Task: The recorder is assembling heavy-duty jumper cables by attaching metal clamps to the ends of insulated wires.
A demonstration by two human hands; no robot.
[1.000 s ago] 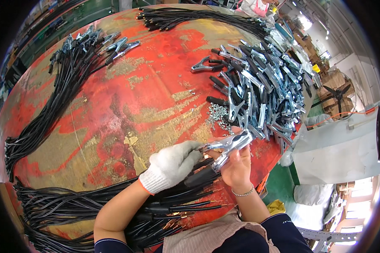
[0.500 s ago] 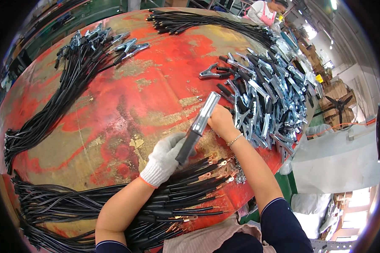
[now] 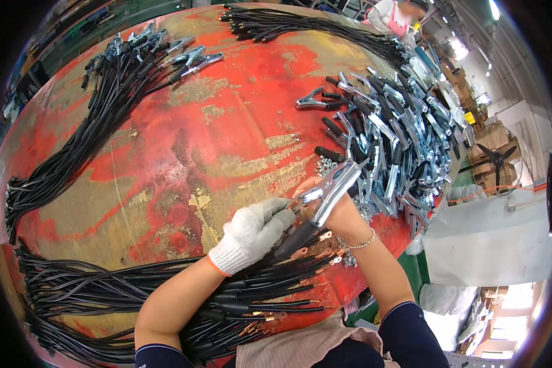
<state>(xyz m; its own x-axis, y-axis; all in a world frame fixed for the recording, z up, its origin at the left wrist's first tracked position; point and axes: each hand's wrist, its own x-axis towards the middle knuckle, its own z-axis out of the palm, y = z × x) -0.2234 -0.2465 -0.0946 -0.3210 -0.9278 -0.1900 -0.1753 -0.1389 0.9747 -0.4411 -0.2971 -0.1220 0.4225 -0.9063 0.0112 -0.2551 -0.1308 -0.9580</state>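
Observation:
My left hand point(image 3: 251, 236), in a white knit glove, is closed on a silver spring clamp point(image 3: 338, 191). The clamp is tilted, its metal end up and right, its black grip point(image 3: 297, 239) down and left. My bare right hand point(image 3: 343, 219), with a beaded bracelet at the wrist, is behind the clamp. Its fingers are bent close to the gloved fingertips, at the clamp's inner side; what they pinch is hidden. Below my hands lie black cables point(image 3: 270, 291) with copper lugs. A heap of similar clamps point(image 3: 392, 135) lies to the right.
Small metal nuts or screws point(image 3: 327, 165) lie beside the heap, more by the lugs point(image 3: 349, 257). A cable bundle with clamps attached point(image 3: 104, 116) lies at left, another cable bundle point(image 3: 313, 26) at the far edge. A person point(image 3: 389, 17) is beyond the red, worn table point(image 3: 184, 153).
The clamp has turned from nearly upright to a stronger tilt right, showing its other arm. My right hand has come down from the heap's edge toward the gloved hand.

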